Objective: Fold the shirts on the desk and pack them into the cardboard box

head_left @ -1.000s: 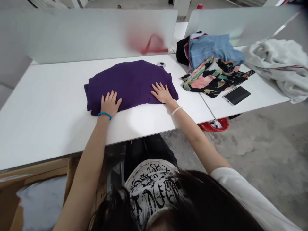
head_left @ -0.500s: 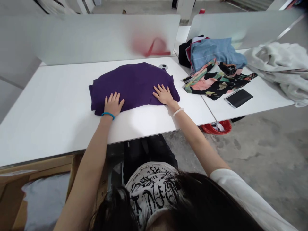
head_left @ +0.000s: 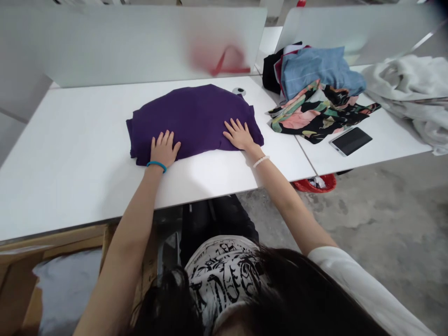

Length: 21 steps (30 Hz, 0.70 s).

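Note:
A folded purple garment lies on the white table in front of me; its exact kind does not show. My left hand, with a blue band at the wrist, rests flat on the garment's near left part, fingers spread. On its near right part lies my right hand, palm down with the fingers apart and a pale beaded bracelet at the wrist. Neither hand grips the cloth.
Right of the garment are blue denim clothing, a floral-print cloth, a phone and a whitish cloth heap. Frosted dividers edge the table's back. Below stand a cardboard box and a red bin.
The camera view has shifted slightly, so the table and clothes sit a little differently in the picture. Both hands stay in the same places on the purple garment.

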Motion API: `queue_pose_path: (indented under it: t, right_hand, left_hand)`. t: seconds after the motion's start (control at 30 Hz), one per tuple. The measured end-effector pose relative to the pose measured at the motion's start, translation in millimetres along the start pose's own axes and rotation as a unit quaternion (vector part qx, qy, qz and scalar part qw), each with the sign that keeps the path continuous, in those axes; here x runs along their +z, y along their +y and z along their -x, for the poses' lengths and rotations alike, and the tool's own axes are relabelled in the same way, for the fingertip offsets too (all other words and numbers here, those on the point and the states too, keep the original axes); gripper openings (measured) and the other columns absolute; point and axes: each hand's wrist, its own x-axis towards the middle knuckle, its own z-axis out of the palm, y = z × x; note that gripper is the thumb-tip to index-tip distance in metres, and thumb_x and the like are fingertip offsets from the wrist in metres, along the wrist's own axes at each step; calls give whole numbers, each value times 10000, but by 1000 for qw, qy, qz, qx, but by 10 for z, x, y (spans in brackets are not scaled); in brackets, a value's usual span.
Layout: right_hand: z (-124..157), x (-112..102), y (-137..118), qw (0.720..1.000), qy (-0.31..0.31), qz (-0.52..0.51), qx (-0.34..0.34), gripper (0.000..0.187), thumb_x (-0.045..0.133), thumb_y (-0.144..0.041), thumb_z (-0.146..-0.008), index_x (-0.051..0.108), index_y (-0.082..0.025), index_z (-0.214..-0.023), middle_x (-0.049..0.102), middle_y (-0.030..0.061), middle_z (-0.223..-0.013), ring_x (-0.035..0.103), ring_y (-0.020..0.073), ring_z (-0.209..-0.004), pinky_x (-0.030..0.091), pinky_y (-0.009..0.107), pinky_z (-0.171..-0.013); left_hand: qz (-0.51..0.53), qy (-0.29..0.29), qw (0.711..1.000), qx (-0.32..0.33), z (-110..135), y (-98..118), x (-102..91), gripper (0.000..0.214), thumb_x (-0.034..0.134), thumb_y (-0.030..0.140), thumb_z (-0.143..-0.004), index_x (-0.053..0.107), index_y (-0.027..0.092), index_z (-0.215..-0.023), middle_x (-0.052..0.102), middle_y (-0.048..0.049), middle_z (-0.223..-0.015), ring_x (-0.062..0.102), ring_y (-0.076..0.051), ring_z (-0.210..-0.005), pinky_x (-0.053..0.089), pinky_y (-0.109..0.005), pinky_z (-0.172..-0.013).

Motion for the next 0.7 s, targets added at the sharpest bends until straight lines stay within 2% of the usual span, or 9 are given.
queue_pose_path:
  t: [0.13, 0.3, 0.4, 0.5, 0.6, 0.67, 0.7]
  right_hand:
    - [235, -46, -79, 1000, 4, 28, -5, 604, 198, -509, -964, 234, -190, -1476, 210, 104, -1533, 143, 317, -1407, 125, 558, -1109]
    - [886, -84, -206, 999, 14, 35, -39, 603, 217, -507, -963, 239, -189, -1475, 205, 107, -1533, 129, 307, -1413, 140, 542, -1115]
    - [1142, -103, -174, 998, -1, 22, -55, 590, 202, -514, -963, 239, -224, -1475, 211, 76, -1534, 126, 277, -1419, 161, 522, -1121]
    - [1188, -149, -16, 999, -4, 28, -33, 546, 214, -476, -972, 267, -247, -1465, 238, 62, -1526, 159, 266, -1414, 180, 529, -1115]
    - [1185, -232, 82, 997, 28, 53, 58, 527, 250, -433, -974, 311, -214, -1450, 278, 104, -1507, 214, 306, -1394, 179, 605, -1082]
    - [1229, -286, 4, 991, 66, 67, 99, 520, 251, -405, -975, 345, -184, -1436, 305, 126, -1492, 217, 325, -1390, 158, 628, -1076]
    - [1266, -303, -80, 990, 82, 70, 95, 517, 248, -399, -976, 355, -181, -1433, 309, 123, -1491, 205, 324, -1394, 146, 620, -1084]
  left_hand:
    - [-18, -15, 1000, -1, 211, 53, -64, 671, 166, 469, -913, 312, 63, -1427, 308, -135, -1495, 236, -295, -1384, 168, -462, -1123]
    - [-30, 7, 999, 15, 923, 219, -113, 716, 198, 532, -900, 317, 62, -1427, 325, -144, -1484, 253, -301, -1379, 204, -452, -1118]
    - [-25, 21, 999, 18, 1230, 198, -127, 698, 210, 547, -897, 305, 120, -1442, 323, -125, -1487, 251, -279, -1386, 193, -449, -1127]
    - [-30, 26, 999, -3, 1282, 2, -189, 690, 221, 554, -896, 308, 142, -1442, 321, -135, -1485, 248, -299, -1385, 143, -523, -1128]
    - [-39, 48, 996, -64, 1232, -155, -291, 677, 231, 534, -903, 332, 121, -1430, 321, -162, -1479, 207, -355, -1389, 104, -615, -1100]
    - [-40, 74, 993, -81, 1229, -96, -347, 650, 228, 498, -916, 336, 112, -1428, 334, -165, -1471, 181, -357, -1396, 88, -626, -1100]
    - [-37, 84, 993, -68, 1244, -13, -361, 628, 225, 476, -924, 335, 119, -1429, 350, -155, -1464, 182, -341, -1400, 80, -615, -1110]
